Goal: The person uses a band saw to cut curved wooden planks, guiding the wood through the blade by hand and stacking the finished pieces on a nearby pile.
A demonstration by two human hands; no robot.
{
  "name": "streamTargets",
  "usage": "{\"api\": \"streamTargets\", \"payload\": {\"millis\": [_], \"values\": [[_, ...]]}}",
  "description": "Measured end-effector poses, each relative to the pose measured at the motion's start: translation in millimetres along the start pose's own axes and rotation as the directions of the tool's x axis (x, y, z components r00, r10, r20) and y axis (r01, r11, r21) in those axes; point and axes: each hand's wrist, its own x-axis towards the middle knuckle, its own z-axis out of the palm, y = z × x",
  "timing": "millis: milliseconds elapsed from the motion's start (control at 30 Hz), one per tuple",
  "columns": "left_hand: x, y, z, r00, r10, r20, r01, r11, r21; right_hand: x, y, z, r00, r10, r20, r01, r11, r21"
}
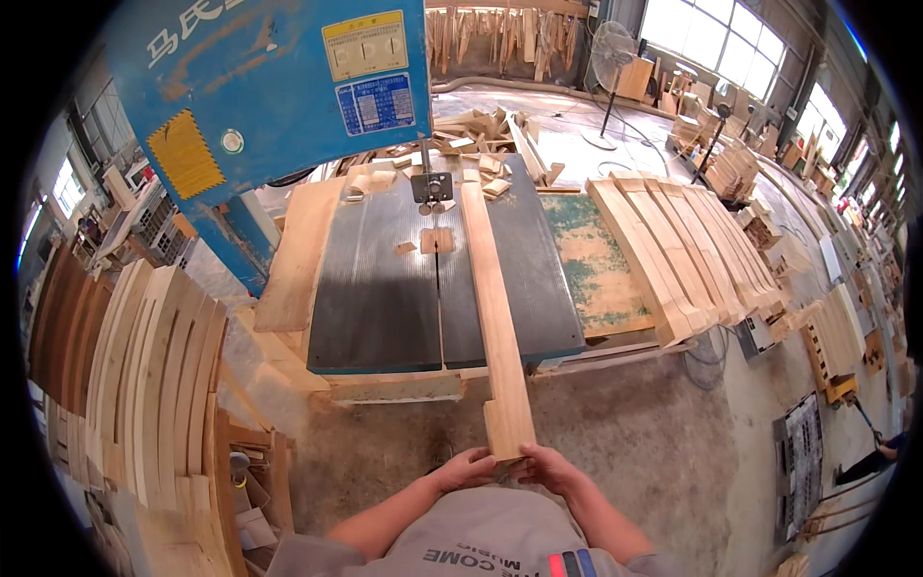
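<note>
"Board (492, 308): where is it, with twelve at the top?"

"Its far end lies toward twelve on the dark saw table (375, 317); its near end overhangs the front edge toward six."

"And the hands?"

"Both hold the near end. The left hand (466, 469) is narrow at the left corner; the right hand (550, 469) closes on the right one, thumb on top."

"How much room beside it?"

"Bare tabletop shows on both sides: a narrow strip toward the slot (439, 317) on its left, a wider one out to the table's right edge. Floor (625, 433) spreads out at four to five o'clock. Shaped pieces (692, 250) lie side by side near three, well apart from the board; a stack of planks (154, 385) stands at eight to nine."

"What can't you see?"

"Fingertips under the board. The blade is hard to make out below its guide (431, 188). Offcuts (481, 130) crowd twelve, and whether they touch the far end I can't tell. The blue machine (279, 96), at eleven, is cut off above."
</note>
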Motion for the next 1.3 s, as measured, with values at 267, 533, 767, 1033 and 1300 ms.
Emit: {"api": "streamTargets", "payload": {"millis": [267,533,767,1033,1300], "values": [[-29,-51,9,0.95,0.168,-0.264,-0.29,0.79,-0.541,11,-8,35,0.919,0.183,0.348,-0.004,0.889,-0.458],[-153,-68,8,0.48,0.31,-0.821,-0.747,0.634,-0.197,27,-70,53,0.91,-0.234,0.343,0.396,0.733,-0.552],[-223,-73,-34,0.183,0.045,-0.982,-0.85,0.508,-0.135,137,-203,14,0.775,-0.594,-0.214,0.558,0.803,-0.206],[-252,-40,-62,0.316,0.003,-0.949,-0.728,0.642,-0.241,216,-299,11,0.617,-0.704,-0.352,0.652,0.707,-0.273],[-256,-24,-76,0.275,0.039,-0.961,-0.767,0.611,-0.195,252,-328,37,0.593,-0.786,-0.176,0.614,0.583,-0.532]]}}
